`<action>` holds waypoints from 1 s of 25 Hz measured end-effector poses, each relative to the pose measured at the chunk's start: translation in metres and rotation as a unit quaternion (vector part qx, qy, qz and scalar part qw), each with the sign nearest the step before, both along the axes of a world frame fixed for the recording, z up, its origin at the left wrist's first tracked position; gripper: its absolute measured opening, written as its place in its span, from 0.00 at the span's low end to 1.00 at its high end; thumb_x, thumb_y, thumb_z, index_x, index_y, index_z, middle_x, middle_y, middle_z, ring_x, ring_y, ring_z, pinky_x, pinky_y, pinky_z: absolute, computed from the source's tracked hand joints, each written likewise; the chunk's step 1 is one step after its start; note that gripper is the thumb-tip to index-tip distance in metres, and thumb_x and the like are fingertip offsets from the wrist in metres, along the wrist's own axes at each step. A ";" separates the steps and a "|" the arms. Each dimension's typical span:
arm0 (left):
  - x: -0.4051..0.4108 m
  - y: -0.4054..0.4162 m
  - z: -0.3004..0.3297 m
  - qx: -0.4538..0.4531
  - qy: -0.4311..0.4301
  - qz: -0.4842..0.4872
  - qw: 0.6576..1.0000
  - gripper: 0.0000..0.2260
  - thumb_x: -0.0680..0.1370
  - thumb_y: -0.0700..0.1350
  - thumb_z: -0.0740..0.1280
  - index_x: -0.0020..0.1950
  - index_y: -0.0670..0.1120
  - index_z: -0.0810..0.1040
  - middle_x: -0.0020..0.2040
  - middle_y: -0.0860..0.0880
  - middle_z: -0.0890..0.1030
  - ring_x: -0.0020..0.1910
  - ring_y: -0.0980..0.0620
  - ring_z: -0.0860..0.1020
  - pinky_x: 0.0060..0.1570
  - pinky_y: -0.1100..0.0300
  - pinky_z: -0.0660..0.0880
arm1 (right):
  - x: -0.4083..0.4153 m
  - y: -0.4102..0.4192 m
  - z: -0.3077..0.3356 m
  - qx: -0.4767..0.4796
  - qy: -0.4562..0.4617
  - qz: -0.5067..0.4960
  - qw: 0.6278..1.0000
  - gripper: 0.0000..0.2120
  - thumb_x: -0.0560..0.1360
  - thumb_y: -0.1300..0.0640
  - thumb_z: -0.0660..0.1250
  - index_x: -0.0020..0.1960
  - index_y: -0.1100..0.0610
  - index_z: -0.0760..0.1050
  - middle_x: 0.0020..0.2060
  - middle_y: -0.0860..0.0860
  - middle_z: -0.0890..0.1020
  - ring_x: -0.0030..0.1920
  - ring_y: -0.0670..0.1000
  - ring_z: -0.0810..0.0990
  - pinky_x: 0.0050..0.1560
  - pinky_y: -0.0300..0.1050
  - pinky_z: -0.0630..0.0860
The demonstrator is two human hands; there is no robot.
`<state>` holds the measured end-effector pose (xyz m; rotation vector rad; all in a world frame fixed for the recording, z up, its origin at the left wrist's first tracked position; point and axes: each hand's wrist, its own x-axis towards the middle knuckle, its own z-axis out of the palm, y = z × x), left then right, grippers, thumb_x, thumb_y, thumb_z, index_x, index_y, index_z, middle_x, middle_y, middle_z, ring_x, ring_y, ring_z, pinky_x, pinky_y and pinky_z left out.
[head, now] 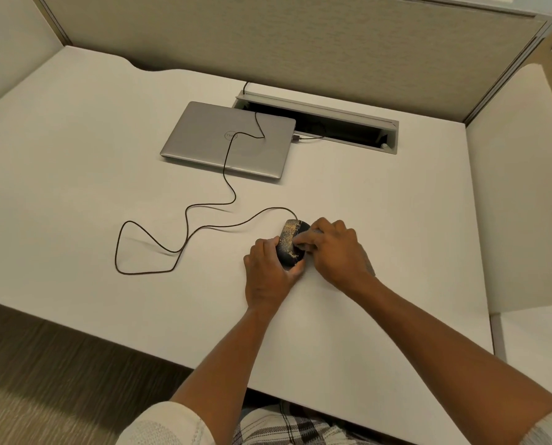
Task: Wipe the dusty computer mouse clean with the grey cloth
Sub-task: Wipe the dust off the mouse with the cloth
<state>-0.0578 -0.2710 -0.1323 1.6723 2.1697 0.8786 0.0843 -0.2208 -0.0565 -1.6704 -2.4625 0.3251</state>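
A black computer mouse (290, 242) with tan dust on its top lies on the white desk (107, 155), right of centre. My left hand (270, 274) grips its near left side and holds it still. My right hand (335, 250) rests over the mouse's right side with fingers pressed on it. A small bit of grey cloth (369, 264) shows under that hand by the wrist; most of the cloth is hidden. The mouse's dark cable (184, 239) loops away to the left and back.
A closed silver laptop (229, 139) lies farther back, with the mouse cable running across its lid. Behind it an open cable tray (319, 123) is set into the desk. Beige partition walls (268, 43) enclose the back and sides. The desk's front edge is near my body.
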 end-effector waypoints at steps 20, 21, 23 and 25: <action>0.002 0.001 0.000 0.004 0.003 0.011 1.000 0.31 0.64 0.60 0.70 0.62 0.44 0.74 0.51 0.47 0.76 0.50 0.44 0.75 0.52 0.51 0.70 | 0.016 -0.018 -0.015 0.053 -0.007 0.110 0.992 0.18 0.74 0.62 0.66 0.54 0.40 0.81 0.54 0.46 0.79 0.49 0.55 0.72 0.52 0.51 0.66; 0.001 0.001 0.000 0.003 0.006 0.009 1.000 0.31 0.65 0.61 0.71 0.62 0.44 0.74 0.51 0.47 0.75 0.50 0.45 0.75 0.52 0.51 0.70 | 0.019 -0.015 -0.013 0.051 -0.010 0.093 0.994 0.18 0.74 0.62 0.66 0.54 0.40 0.81 0.54 0.46 0.79 0.49 0.55 0.72 0.51 0.50 0.66; 0.001 0.001 0.000 -0.001 0.010 0.003 1.000 0.32 0.66 0.62 0.72 0.62 0.45 0.74 0.51 0.48 0.75 0.50 0.46 0.75 0.52 0.51 0.70 | 0.021 -0.004 -0.008 0.049 -0.011 0.034 0.998 0.17 0.75 0.61 0.65 0.54 0.40 0.81 0.53 0.46 0.78 0.49 0.55 0.72 0.50 0.49 0.65; 0.001 0.001 0.000 -0.006 0.010 0.000 1.000 0.32 0.66 0.63 0.70 0.62 0.45 0.74 0.52 0.49 0.74 0.51 0.47 0.74 0.53 0.52 0.70 | 0.019 0.014 -0.003 0.037 -0.011 -0.008 0.999 0.15 0.78 0.59 0.63 0.56 0.41 0.81 0.55 0.46 0.78 0.50 0.56 0.72 0.51 0.50 0.66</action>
